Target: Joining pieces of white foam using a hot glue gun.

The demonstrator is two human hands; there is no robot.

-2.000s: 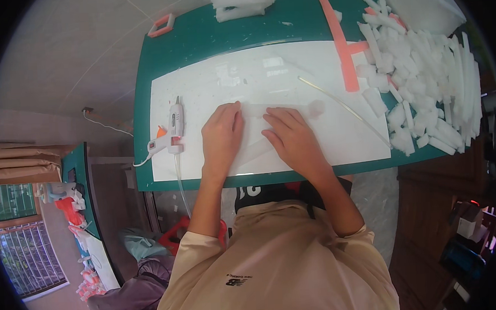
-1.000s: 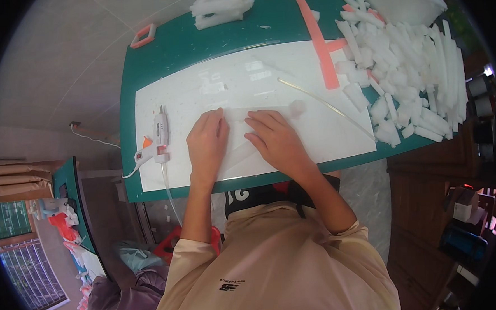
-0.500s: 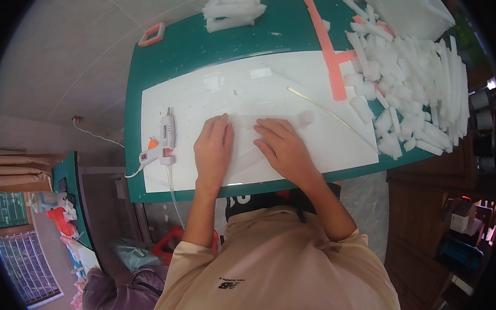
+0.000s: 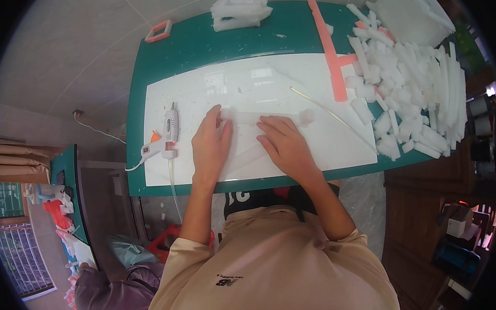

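A pale, translucent white foam strip point(image 4: 242, 116) lies crosswise on the white sheet point(image 4: 326, 153), a small foam chunk point(image 4: 306, 116) at its right end. My left hand point(image 4: 210, 148) has its thumb and fingers on either side of the strip's left end. Along the near edge of the strip, my right hand point(image 4: 287, 147) rests with fingers stretched out and thumb apart. A second faint strip point(image 4: 247, 156) slants between my wrists. Left of my hands lies a white glue gun point(image 4: 170, 131) with an orange trigger and a clear glue stick in its back.
The sheet covers part of a green table point(image 4: 189, 46). A thin pale rod point(image 4: 333, 117) and a pink foam strip point(image 4: 328, 50) lie to the right, beside a heap of foam pieces point(image 4: 413, 90). Stacked foam point(image 4: 240, 14) and a pink frame point(image 4: 158, 31) sit at the far edge.
My left thumb has moved away from its fingers, showing the strip's left end between them. My right hand stays almost in place. The whole view has shifted slightly.
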